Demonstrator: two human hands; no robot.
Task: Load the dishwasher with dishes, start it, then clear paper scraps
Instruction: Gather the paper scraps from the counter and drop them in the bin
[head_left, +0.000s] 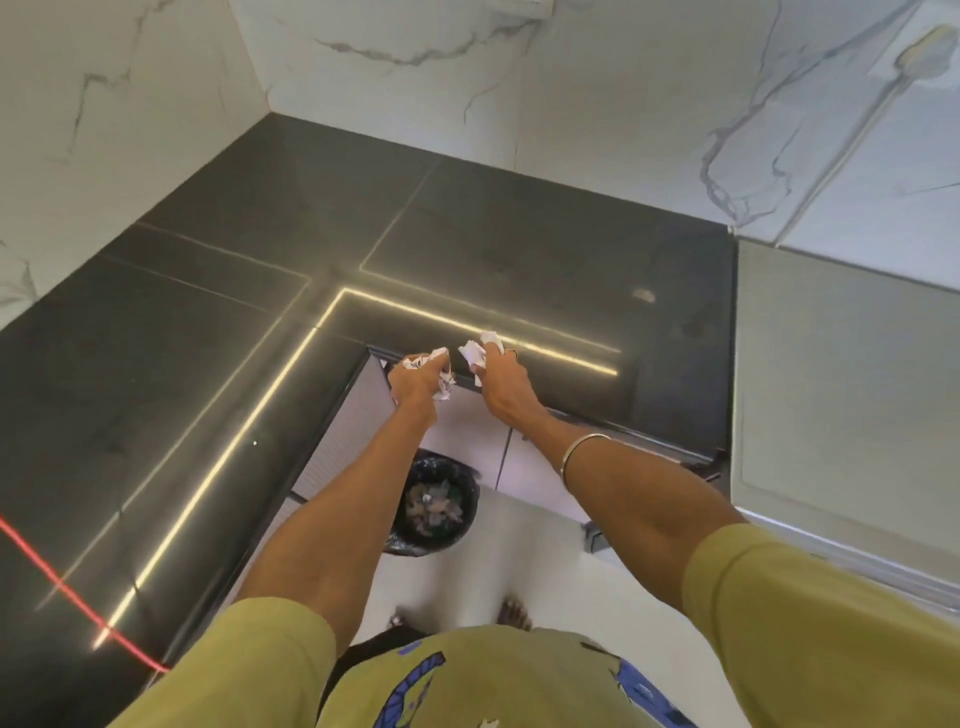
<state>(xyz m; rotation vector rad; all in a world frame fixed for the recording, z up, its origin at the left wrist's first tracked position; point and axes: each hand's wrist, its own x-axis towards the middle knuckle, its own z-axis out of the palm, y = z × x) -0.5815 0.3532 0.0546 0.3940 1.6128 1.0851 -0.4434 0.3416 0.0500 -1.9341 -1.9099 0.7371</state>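
Observation:
My left hand grips crumpled white paper scraps at the inner corner of the black countertop. Right beside it, my right hand holds another wad of white paper scraps at the counter's front edge. Both arms are stretched forward. On the floor below my left forearm stands a bin lined with a black bag, with rubbish inside. The dishwasher is out of view.
The glossy L-shaped counter reflects light strips and runs along marble-look walls. A pale grey panel stands at the right. White cabinet doors sit under the counter. My bare foot stands on the white floor.

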